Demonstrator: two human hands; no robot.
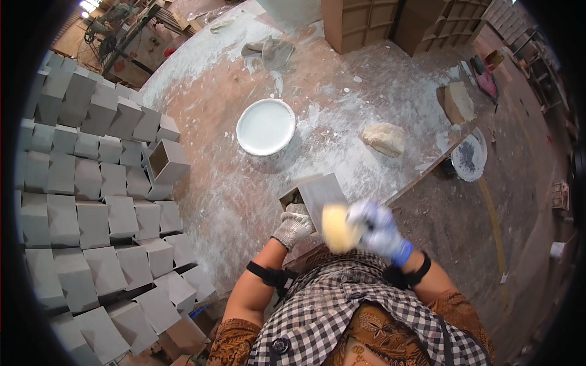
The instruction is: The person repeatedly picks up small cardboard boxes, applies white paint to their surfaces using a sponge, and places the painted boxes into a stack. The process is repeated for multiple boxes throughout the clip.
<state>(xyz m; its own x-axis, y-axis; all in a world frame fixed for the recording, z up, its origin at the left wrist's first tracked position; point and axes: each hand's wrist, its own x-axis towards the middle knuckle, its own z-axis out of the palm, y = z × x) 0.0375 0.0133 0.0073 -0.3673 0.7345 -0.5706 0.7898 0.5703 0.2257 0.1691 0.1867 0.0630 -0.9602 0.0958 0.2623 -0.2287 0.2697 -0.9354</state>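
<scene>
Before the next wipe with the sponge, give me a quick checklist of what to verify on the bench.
1. Left hand in the knit glove grips the grey square hollow clay block: ok.
2. Right hand in the blue glove holds the yellow sponge: ok.
3. Sponge touching the block's face: cannot tell, blurred.
4. White round basin of pale liquid stands apart on the dusty workbench: ok.
5. Stacked grey blocks lie left of the hands, apart from them: ok.
</scene>
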